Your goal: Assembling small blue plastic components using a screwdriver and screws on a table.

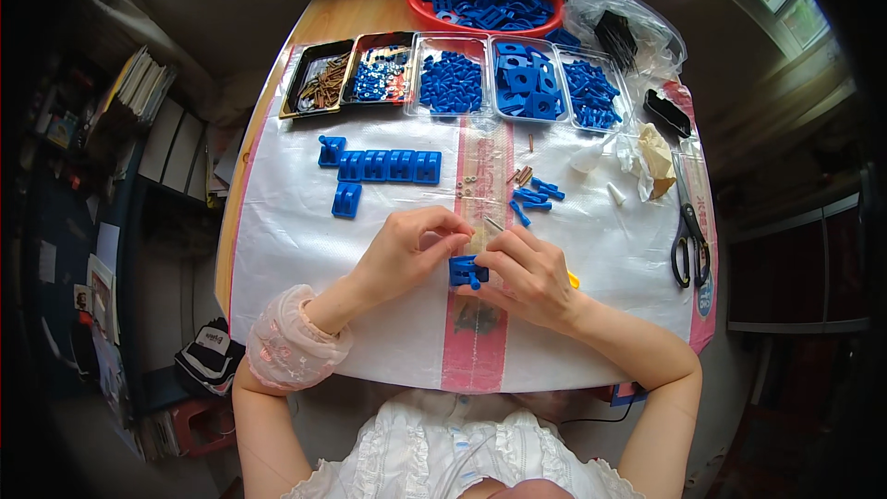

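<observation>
My right hand [531,277] is closed around a blue plastic block [465,272] with a small lever on it. A thin metal shaft [494,223] and a yellow handle end [574,280] stick out from the same hand and look like one screwdriver. My left hand [420,238] pinches thumb and forefinger together just above the block; what lies between the fingertips is too small to make out. Several finished-looking blue blocks [388,166] lie in a row at the left, with another blue block [346,200] below them. Ahead are loose blue levers [533,199], copper-coloured screws [524,176] and small nuts [469,185].
Along the back stand trays of screws [325,83], nuts [381,72] and blue parts [451,83]. Behind them sits a red basin [416,14] heaped with blue pieces. Black scissors [689,245], a crumpled brown paper [657,166] and a white nozzle [616,193] lie at the right.
</observation>
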`<action>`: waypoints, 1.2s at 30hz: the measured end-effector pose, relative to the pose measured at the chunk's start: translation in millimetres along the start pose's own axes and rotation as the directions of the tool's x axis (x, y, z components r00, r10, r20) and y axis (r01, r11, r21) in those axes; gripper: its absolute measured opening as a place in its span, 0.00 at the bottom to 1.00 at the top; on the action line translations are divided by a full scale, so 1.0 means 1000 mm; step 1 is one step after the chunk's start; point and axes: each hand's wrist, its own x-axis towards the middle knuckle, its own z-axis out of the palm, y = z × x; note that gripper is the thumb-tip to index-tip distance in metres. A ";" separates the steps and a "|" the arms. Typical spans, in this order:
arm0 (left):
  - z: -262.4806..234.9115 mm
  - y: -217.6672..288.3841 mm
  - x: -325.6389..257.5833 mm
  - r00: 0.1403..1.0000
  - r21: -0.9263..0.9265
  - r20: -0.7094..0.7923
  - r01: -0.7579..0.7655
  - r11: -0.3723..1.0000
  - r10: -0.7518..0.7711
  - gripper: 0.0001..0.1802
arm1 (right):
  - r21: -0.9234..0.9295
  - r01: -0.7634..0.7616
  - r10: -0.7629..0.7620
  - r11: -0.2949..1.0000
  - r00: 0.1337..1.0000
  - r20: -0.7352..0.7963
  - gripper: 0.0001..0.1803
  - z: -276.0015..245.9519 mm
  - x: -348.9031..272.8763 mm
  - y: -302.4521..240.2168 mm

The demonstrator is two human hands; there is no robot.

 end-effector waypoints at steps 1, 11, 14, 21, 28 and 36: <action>0.001 -0.003 -0.001 1.000 -0.049 0.016 0.013 0.999 -0.012 0.06 | -0.010 -0.013 0.013 1.000 1.000 -0.013 0.22 0.000 0.000 0.000; -0.004 0.000 -0.003 0.983 -0.108 0.133 0.143 0.984 -0.128 0.07 | 0.000 -0.046 0.046 0.999 0.999 -0.016 0.24 0.004 -0.003 0.004; -0.006 0.003 -0.002 0.974 -0.127 0.165 0.174 0.977 -0.152 0.07 | 0.001 -0.053 0.053 0.999 0.999 -0.007 0.24 0.004 -0.004 0.004; -0.011 0.002 -0.001 0.935 -0.230 0.293 0.274 0.934 -0.202 0.11 | 0.028 -0.104 0.104 0.994 0.994 -0.023 0.24 0.003 -0.004 0.005; -0.014 -0.004 0.000 0.900 -0.319 0.376 0.348 0.881 -0.219 0.18 | 0.006 -0.113 0.113 0.994 0.993 -0.039 0.23 0.001 -0.004 0.008; -0.013 -0.002 0.002 0.876 -0.384 0.411 0.416 0.825 -0.250 0.18 | -0.032 -0.077 0.074 0.997 0.993 -0.089 0.22 0.000 -0.002 0.008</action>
